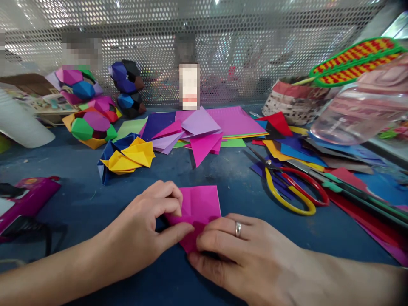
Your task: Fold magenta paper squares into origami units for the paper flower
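A magenta sheet of paper [200,199] with crease lines lies at the middle front of the blue table. My left hand [156,221] grips its left edge, with the thumb on top and the fingers curled at the side. At the lower right edge, my right hand [242,250], with a silver ring on one finger, pinches the same sheet between thumb and fingers. Part of the paper is hidden under both hands. Beyond the left hand sit folded yellow paper pieces [130,155] beside a folded dark blue piece [102,168].
Scissors [291,187] with yellow and red handles lie to the right, near a utility knife [350,191] and coloured paper scraps. Stacked paper [239,121] lies behind. Paper balls [92,127] stand at back left, a clear bottle [347,110] at right, a magenta power strip [32,199] at left.
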`<state>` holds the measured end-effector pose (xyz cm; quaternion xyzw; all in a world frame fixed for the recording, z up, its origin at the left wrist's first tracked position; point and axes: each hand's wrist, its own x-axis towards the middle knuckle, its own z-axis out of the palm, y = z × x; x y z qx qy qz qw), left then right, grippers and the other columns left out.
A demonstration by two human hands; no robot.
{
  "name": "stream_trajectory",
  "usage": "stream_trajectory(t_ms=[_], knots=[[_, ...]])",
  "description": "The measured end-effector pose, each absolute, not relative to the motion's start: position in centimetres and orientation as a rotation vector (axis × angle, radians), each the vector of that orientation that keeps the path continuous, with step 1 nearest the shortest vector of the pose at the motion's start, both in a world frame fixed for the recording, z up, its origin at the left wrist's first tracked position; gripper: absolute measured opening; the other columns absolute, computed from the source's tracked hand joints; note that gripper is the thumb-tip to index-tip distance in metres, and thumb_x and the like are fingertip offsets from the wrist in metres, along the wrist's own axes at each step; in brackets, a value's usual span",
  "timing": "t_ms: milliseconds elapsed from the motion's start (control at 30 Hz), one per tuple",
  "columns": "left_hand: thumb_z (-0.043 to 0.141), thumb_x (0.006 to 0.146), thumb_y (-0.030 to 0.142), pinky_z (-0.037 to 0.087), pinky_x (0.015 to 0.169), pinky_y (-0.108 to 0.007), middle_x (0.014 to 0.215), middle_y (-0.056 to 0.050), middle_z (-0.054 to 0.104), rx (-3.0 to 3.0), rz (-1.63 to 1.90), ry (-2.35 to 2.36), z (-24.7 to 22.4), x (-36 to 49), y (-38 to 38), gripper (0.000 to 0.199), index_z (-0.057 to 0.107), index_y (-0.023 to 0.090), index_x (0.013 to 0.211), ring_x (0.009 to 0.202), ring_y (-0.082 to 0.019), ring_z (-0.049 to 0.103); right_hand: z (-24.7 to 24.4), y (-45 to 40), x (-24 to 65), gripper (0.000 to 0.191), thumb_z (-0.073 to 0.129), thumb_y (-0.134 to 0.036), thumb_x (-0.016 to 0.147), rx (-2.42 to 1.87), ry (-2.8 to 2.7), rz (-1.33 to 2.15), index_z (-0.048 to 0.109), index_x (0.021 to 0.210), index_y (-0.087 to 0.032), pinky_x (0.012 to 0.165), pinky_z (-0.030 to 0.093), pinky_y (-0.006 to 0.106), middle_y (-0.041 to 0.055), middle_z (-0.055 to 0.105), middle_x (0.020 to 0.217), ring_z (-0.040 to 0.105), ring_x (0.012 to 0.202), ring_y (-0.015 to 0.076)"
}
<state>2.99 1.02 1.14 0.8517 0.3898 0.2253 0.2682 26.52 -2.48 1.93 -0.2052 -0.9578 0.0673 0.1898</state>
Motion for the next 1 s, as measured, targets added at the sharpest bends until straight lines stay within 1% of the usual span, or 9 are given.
stream_trajectory(t_ms=[133, 300, 367, 533, 633, 800, 900, 933, 1000], knots=[[0.067, 0.086, 0.022, 0.039, 0.077, -0.030, 0.088, 0.003, 0.053, 2.358, 0.615, 1.125, 1.1, 3.0, 1.1, 0.028, 0.048, 0.018, 0.066, 0.085, -0.014, 0.050, 2.1, -2.6, 26.4, 0.036, 0.036, -0.013, 0.106, -0.578, -2.706, 0.164, 0.072, 0.112, -0.015, 0.089, 0.055, 0.028, 0.0035, 0.074, 0.103, 0.067, 0.096, 0.0158], [0.059, 0.094, 0.023, 0.038, 0.079, -0.029, 0.091, 0.002, 0.054, 2.379, 0.586, 1.099, 1.1, 2.7, 1.3, 0.027, 0.052, 0.018, 0.069, 0.087, -0.014, 0.050, 2.0, -2.6, 26.3, 0.039, 0.034, -0.012, 0.106, -0.575, -2.682, 0.224, 0.072, 0.114, -0.015, 0.089, 0.055, 0.028, 0.0041, 0.073, 0.103, 0.066, 0.096, 0.0155], [0.056, 0.095, 0.021, 0.038, 0.079, -0.029, 0.090, 0.002, 0.054, 2.370, 0.596, 1.106, 1.1, 2.7, 1.3, 0.028, 0.052, 0.018, 0.068, 0.087, -0.013, 0.051, 1.9, -2.6, 26.3, 0.037, 0.035, -0.013, 0.106, -0.577, -2.678, 0.225, 0.071, 0.114, -0.016, 0.089, 0.055, 0.029, 0.0040, 0.073, 0.102, 0.066, 0.096, 0.0155], [0.065, 0.089, 0.023, 0.037, 0.078, -0.029, 0.086, 0.003, 0.054, 2.291, 0.615, 1.151, 1.3, 2.8, 1.2, 0.029, 0.050, 0.018, 0.064, 0.085, -0.014, 0.051, 2.0, -2.6, 26.4, 0.036, 0.037, -0.015, 0.105, -0.577, -2.671, 0.238, 0.071, 0.115, -0.016, 0.090, 0.056, 0.031, 0.0048, 0.073, 0.104, 0.066, 0.098, 0.0169], [0.067, 0.089, 0.026, 0.037, 0.079, -0.028, 0.087, 0.003, 0.055, 2.247, 0.589, 1.145, 1.4, 2.5, 1.3, 0.029, 0.052, 0.019, 0.064, 0.086, -0.014, 0.052, 2.0, -2.6, 26.5, 0.034, 0.038, -0.019, 0.104, -0.571, -2.674, 0.255, 0.070, 0.115, -0.015, 0.089, 0.056, 0.031, 0.0051, 0.073, 0.104, 0.065, 0.098, 0.0177], [0.069, 0.090, 0.027, 0.037, 0.082, -0.027, 0.090, 0.005, 0.057, 2.156, 0.545, 1.065, 1.3, 1.7, 1.7, 0.021, 0.061, 0.022, 0.072, 0.088, -0.013, 0.052, 1.8, -2.5, 26.6, 0.032, 0.043, -0.028, 0.104, -0.549, -2.688, 0.256, 0.069, 0.117, -0.016, 0.089, 0.056, 0.031, 0.0058, 0.072, 0.105, 0.065, 0.098, 0.0182], [0.070, 0.090, 0.022, 0.039, 0.083, -0.026, 0.089, 0.008, 0.062, 2.119, 0.571, 0.988, 1.5, 1.4, 1.7, 0.008, 0.066, 0.028, 0.086, 0.088, -0.012, 0.055, 1.7, -2.5, 26.5, 0.033, 0.040, -0.023, 0.104, -0.562, -2.694, 0.248, 0.069, 0.118, -0.016, 0.091, 0.055, 0.030, 0.0053, 0.073, 0.106, 0.065, 0.100, 0.0180], [0.069, 0.091, 0.019, 0.040, 0.084, -0.025, 0.089, 0.008, 0.063, 2.125, 0.580, 0.954, 1.6, 1.3, 1.6, 0.011, 0.067, 0.030, 0.090, 0.088, -0.012, 0.056, 1.8, -2.5, 26.4, 0.034, 0.039, -0.021, 0.104, -0.569, -2.696, 0.242, 0.069, 0.118, -0.016, 0.091, 0.055, 0.030, 0.0050, 0.073, 0.105, 0.065, 0.100, 0.0179], [0.067, 0.093, 0.015, 0.041, 0.084, -0.025, 0.087, 0.009, 0.065, 2.155, 0.597, 0.890, 1.9, 1.1, 1.5, 0.014, 0.067, 0.029, 0.089, 0.087, -0.011, 0.057, 1.8, -2.5, 26.4, 0.035, 0.037, -0.019, 0.104, -0.578, -2.691, 0.233, 0.070, 0.118, -0.017, 0.091, 0.054, 0.029, 0.0046, 0.073, 0.105, 0.065, 0.101, 0.0176]])
